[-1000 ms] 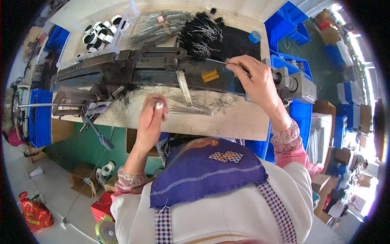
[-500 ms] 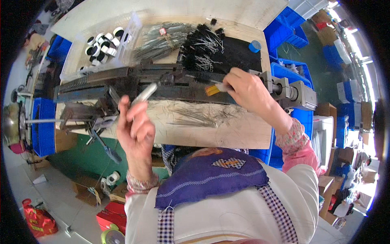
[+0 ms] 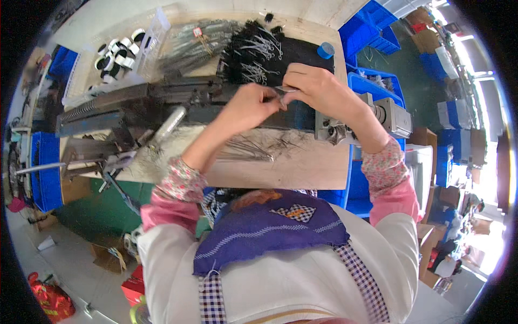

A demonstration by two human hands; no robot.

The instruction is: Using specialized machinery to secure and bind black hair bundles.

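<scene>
My left hand [image 3: 252,109] and my right hand [image 3: 321,90] meet over the right part of a long dark metal machine [image 3: 208,93]. My right fingers pinch a small pale flat piece [image 3: 286,88], whose kind I cannot make out. The left fingertips are closed and touch those of the right; what they hold, if anything, is hidden. Beyond the hands lies a pile of black-bristled brushes [image 3: 253,51] with looped twisted-wire stems. Left of my left forearm, a silver lever handle [image 3: 171,122] sticks up at a slant from the machine.
A clear plastic bin [image 3: 156,29] with black-and-white rolls stands at the far left. Beside it is a bundle of metal wires [image 3: 202,46]. A blue tape roll [image 3: 325,51] sits by a black mat [image 3: 307,56]. Loose wires [image 3: 248,149] lie near the table's front. Blue crates [image 3: 372,81] stand at right.
My left hand has left the lever handle area and moved right to meet my right hand. The yellow-orange piece seen in my right hand no longer shows. The view has shifted slightly.
</scene>
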